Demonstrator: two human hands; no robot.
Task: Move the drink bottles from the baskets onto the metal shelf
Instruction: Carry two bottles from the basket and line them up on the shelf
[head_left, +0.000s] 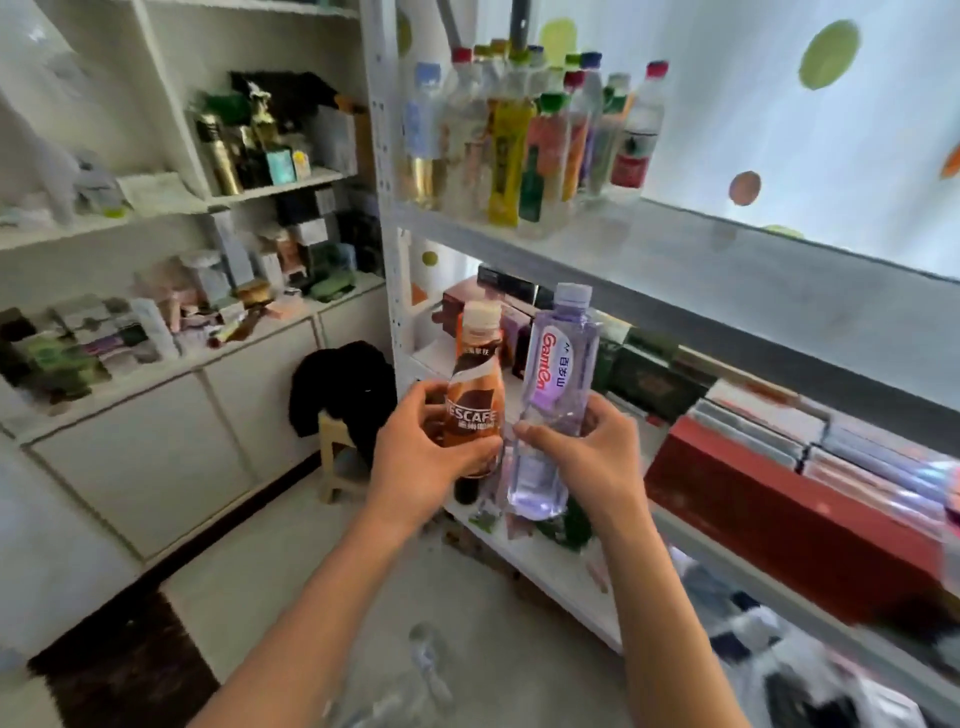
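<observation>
My left hand (423, 447) grips a brown Nescafe coffee bottle (475, 384) with a cream cap, held upright. Beside it, my right hand (582, 449) grips a clear water bottle (553, 395) with a pale purple cap and a red-lettered label, tilted slightly. The two bottles almost touch, in front of the metal shelf's middle level. On the metal shelf's upper board (727, 260), several drink bottles (519, 135) stand grouped at its left end, above and beyond both hands. No basket is in view.
Red and dark boxes (779, 499) fill the metal shelf's middle level. A white wall cabinet (171, 208) with many small items stands at left. A small wooden stool (337, 441) with black cloth sits on the floor near the shelf post (384, 171).
</observation>
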